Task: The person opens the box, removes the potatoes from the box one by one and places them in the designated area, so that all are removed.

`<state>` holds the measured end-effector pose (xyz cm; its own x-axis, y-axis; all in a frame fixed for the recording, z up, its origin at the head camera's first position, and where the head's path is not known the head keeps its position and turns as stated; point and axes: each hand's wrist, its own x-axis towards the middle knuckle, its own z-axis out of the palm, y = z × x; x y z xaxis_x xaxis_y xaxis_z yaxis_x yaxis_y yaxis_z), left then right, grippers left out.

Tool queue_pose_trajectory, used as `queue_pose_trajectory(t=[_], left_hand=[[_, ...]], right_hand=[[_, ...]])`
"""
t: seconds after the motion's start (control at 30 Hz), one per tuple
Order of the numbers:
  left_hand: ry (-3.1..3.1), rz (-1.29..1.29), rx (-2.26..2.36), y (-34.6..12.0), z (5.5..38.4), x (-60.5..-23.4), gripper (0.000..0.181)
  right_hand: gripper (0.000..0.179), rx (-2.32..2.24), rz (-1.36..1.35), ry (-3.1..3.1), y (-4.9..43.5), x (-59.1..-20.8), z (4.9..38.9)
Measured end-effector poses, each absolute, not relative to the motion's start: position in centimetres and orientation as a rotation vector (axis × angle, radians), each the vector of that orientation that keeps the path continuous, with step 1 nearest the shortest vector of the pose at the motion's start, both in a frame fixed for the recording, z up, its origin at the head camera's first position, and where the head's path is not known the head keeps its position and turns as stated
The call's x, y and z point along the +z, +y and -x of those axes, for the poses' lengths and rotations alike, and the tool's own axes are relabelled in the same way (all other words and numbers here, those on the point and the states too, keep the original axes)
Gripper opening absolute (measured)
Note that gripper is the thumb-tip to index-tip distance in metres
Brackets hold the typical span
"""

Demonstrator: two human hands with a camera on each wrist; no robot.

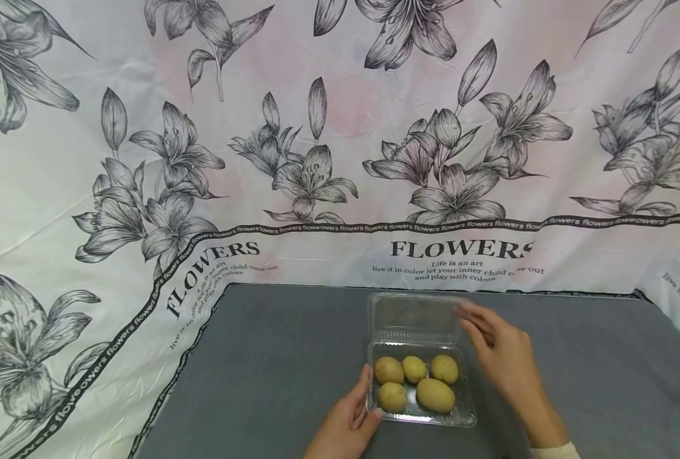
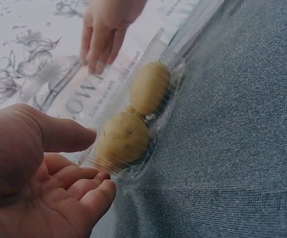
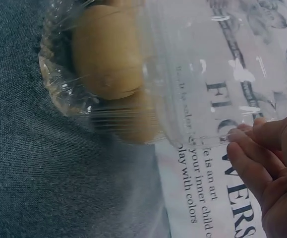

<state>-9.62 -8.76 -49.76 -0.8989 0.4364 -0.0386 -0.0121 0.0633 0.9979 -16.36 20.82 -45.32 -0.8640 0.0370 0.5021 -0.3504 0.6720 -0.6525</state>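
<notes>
A clear plastic clamshell container (image 1: pixel 420 419) lies on the grey cloth with its lid (image 1: pixel 414 319) raised at the back. Several yellow-brown potatoes (image 1: pixel 435 395) sit inside its base; two potatoes (image 2: pixel 121 141) show through the wall in the left wrist view. At the front left corner, my left hand (image 1: pixel 347 414) holds the base, its fingers along the left wall and its thumb near the front rim. My right hand (image 1: pixel 503 350) pinches the lid's right edge between thumb and fingers, also seen from the right hand (image 3: pixel 267 163) in the right wrist view.
A grey cloth (image 1: pixel 276 357) covers the table around the container. Behind and to the left hangs a white and pink curtain (image 1: pixel 340 255) printed with lilies and lettering, meeting the table at its back edge.
</notes>
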Motion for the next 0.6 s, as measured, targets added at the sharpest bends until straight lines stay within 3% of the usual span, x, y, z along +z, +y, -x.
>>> queue_pose_trajectory(t=[0.6], left_hand=[[2.004,-0.413,1.887,-8.8,9.9,-50.0,0.078]], right_hand=[[0.037,1.128,-0.206,-2.459,20.6,-47.6,17.4]])
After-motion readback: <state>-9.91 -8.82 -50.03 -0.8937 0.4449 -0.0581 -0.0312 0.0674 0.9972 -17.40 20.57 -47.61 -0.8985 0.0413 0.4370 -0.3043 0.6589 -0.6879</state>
